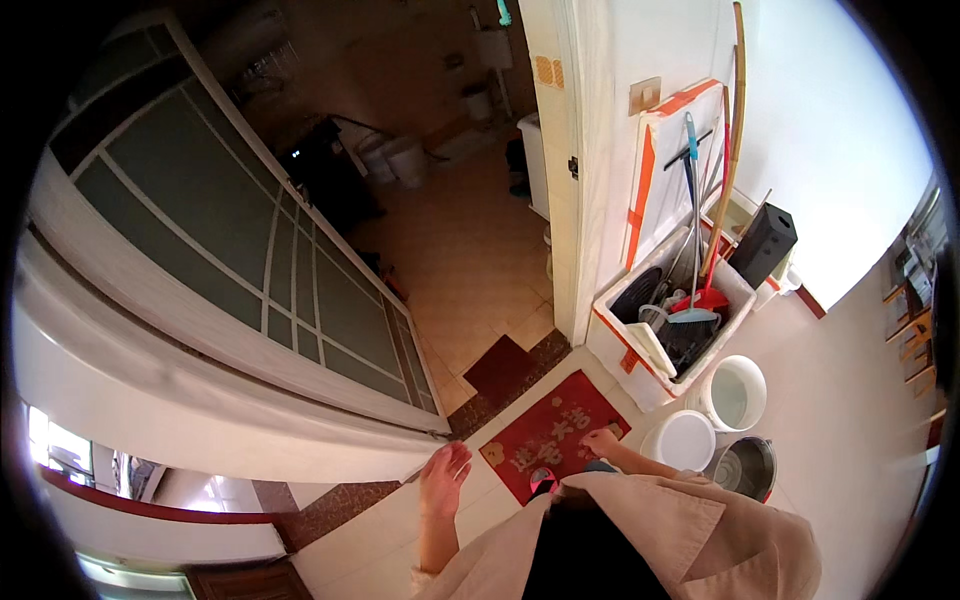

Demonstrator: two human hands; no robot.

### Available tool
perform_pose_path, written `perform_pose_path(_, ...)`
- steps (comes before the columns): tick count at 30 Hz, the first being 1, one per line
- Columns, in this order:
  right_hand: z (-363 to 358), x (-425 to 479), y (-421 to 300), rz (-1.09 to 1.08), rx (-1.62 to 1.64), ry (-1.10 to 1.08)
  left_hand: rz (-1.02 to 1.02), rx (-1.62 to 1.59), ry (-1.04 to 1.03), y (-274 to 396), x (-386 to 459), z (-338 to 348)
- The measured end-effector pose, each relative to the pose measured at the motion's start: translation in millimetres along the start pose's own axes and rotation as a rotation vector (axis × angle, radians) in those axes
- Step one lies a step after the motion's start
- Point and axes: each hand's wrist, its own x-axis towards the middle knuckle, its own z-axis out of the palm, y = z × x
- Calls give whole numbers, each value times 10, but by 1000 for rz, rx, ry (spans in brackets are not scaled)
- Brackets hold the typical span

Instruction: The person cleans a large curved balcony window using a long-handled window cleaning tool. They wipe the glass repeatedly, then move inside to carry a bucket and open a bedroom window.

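Note:
My left hand [446, 478] is raised over the pale floor tiles, near the foot of the open glazed door [225, 217]. Its fingers are extended and it holds nothing. Over the right side of a red doormat [544, 435] hangs my right hand [600, 444], its fingers loosely curled with nothing visible in them. Gold lettering and flower shapes decorate the mat. A pink and black shoe [543, 480] shows on the mat's near edge, just ahead of my dark clothing and beige overshirt [660, 517].
Right of the doorway, a foam box [637, 375] holds brooms and a red dustpan [701, 300]; its lid [667, 165] leans behind. Beside it stand a white bucket [757, 390], a white-topped container [686, 442] and a metal bucket [761, 457]. A dark red mat [499, 367] lies across the threshold.

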Motion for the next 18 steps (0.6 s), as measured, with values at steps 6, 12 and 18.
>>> perform_pose_path(6, -185, 328, 914, 46, -289, 104, -82, 44, -224, 180, 437, 634)
perform_pose_path(12, -636, 627, 428, 133, 482, 31, -2, 98, -159, 309, 294, 1000)
perform_pose_path(18, -667, 104, -727, 55, 389, 89, -50, 68, -42, 163, 323, 914)
